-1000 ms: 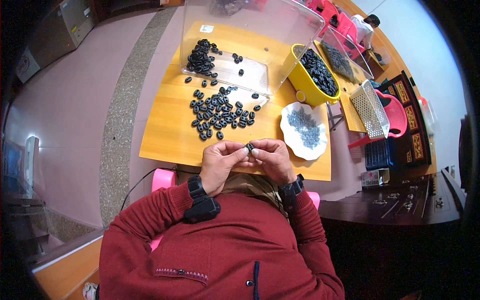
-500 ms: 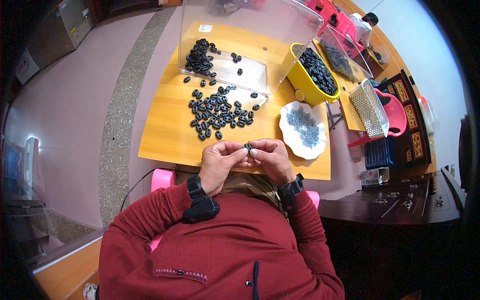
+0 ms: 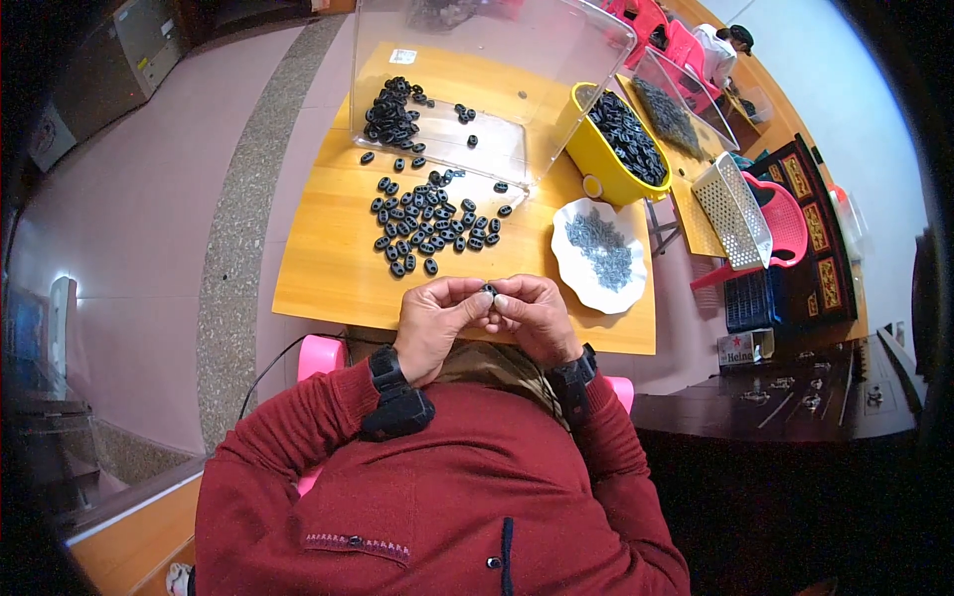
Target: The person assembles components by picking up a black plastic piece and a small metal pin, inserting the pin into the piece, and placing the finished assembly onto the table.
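1. The wooden desk (image 3: 328,268) carries all the work things, spread within arm's reach ahead of the seated person.
2. A clear plastic box (image 3: 497,60) lies tipped with its mouth toward the person, likely so pieces can spill out; a small white label (image 3: 402,57) sits on its wall.
3. A yellow tub (image 3: 606,149) of dark pieces stands at the box's right, near the right hand's side.
4. A white scalloped dish (image 3: 586,283) holds small grey bits, close by the right hand for easy picking.
5. A loose pile of black oval pieces (image 3: 432,226) lies mid-desk, just ahead of both hands.
6. The left hand (image 3: 437,323) and right hand (image 3: 532,318) meet at the desk's near edge, fingertips touching, close to the eyes for fine work.
7. One small black piece (image 3: 488,290) is pinched between both hands' fingertips; each grip is closed on it.
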The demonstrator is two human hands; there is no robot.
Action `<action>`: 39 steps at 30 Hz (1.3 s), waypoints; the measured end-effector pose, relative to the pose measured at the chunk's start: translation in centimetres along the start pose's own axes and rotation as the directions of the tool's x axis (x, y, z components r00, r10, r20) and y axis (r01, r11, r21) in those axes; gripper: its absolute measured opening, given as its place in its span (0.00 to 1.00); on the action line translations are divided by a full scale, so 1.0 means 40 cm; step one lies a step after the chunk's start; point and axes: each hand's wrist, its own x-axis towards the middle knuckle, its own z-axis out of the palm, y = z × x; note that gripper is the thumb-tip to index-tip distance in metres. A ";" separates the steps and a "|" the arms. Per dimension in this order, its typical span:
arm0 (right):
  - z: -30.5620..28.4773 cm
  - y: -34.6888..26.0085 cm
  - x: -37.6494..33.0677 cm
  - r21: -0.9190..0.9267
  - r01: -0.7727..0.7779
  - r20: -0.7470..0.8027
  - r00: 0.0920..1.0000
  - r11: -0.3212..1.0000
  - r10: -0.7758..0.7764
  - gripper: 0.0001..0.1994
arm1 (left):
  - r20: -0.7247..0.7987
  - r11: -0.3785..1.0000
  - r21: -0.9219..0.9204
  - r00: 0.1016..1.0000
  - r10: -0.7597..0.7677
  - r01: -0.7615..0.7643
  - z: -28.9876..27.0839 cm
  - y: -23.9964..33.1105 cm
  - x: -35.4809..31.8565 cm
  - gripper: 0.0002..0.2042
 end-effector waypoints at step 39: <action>0.034 -0.013 -0.016 -0.656 0.028 -0.093 0.989 0.755 -0.118 0.07 | -0.114 1.000 0.020 0.993 0.013 -0.011 -0.003 -0.001 0.013 0.05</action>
